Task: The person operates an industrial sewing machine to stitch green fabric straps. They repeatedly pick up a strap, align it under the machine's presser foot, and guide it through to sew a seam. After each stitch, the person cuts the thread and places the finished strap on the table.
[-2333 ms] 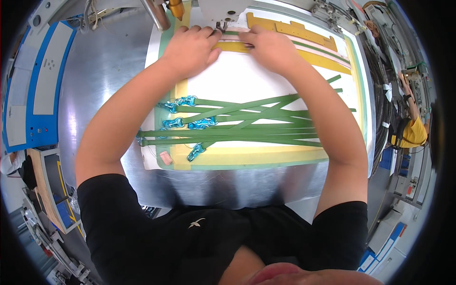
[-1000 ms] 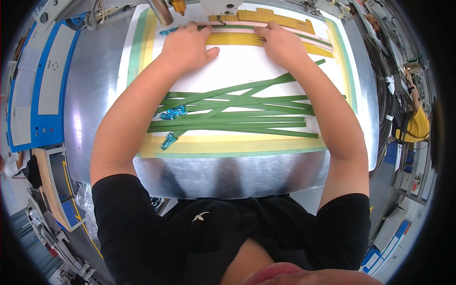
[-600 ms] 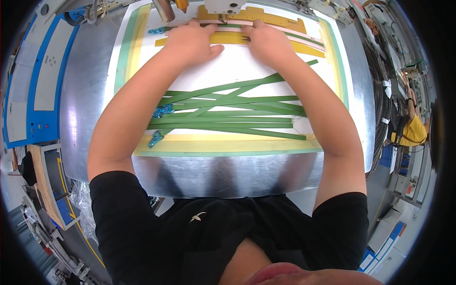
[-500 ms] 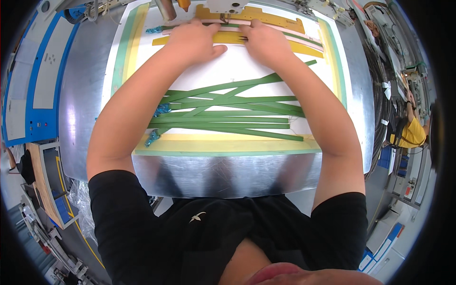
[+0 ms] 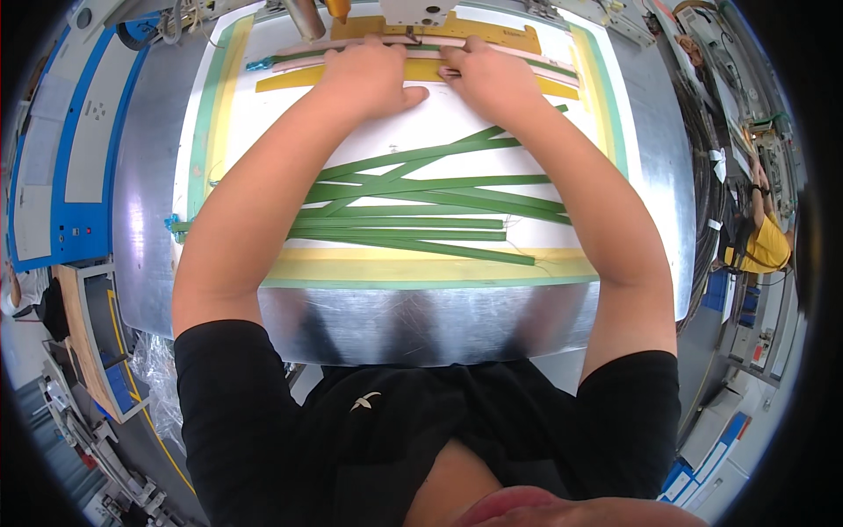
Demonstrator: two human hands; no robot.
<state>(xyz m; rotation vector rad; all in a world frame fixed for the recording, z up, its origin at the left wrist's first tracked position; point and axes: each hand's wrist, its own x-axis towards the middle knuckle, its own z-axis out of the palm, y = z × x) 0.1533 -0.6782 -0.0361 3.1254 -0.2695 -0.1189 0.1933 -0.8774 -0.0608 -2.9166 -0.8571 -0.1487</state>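
A long green strap [image 5: 551, 67] lies between pale pink edges in a flat yellow template [image 5: 562, 87], running under the machine head. My left hand [image 5: 369, 77] rests on it left of the machine's needle area, fingers laid forward and thumb stretched out to the right. My right hand [image 5: 492, 81] sits on the strap just right of that area, its fingers curled. A small dark-tipped item shows by its fingertips, too small to name. Blue wrapping [image 5: 260, 64] covers the strap's left end.
Several loose green straps [image 5: 421, 185] lie crossed on the white sheet [image 5: 421, 114] below my hands. A metal machine head [image 5: 420, 12] hangs above the template. Blue control cabinet [image 5: 83, 184] at left; dark cables [image 5: 694, 132] and a person in yellow [image 5: 766, 244] at right.
The white sheet, template and strap have slid to the left under the machine head. The loose straps have shifted left too. My hands stay close to where they were on the strap.
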